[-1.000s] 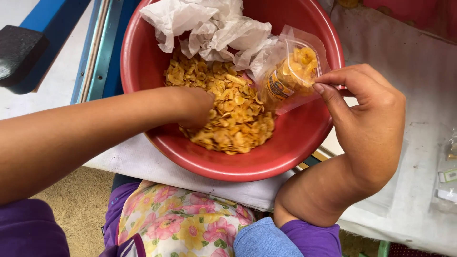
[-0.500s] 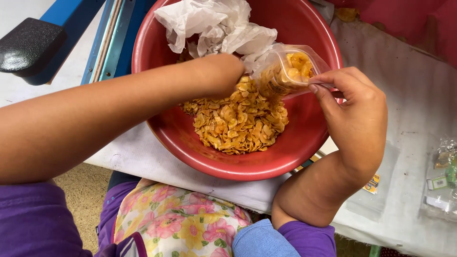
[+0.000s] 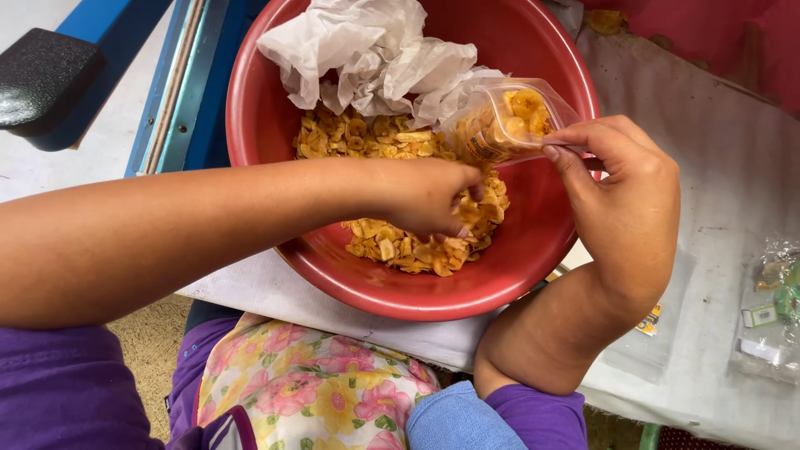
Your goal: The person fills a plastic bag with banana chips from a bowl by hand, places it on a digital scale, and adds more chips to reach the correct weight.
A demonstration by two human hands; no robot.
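White cloth covered the table under a red basin. Left hand clenched brittle, light chips; right hand pinched the flimsy, slippery clear bag by its rim, over the basin's far right.

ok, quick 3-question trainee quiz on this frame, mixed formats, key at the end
1. True or false: the left hand rests on the pile of yellow chips inside the red bowl.
2. Multiple choice: what does the right hand hold? A) a metal scoop B) a small clear bag partly filled with chips C) a lid
3. Fill in: the crumpled white ___ lies at the far side of the bowl, above the chips.

Key: 1 true; 2 B; 3 paper
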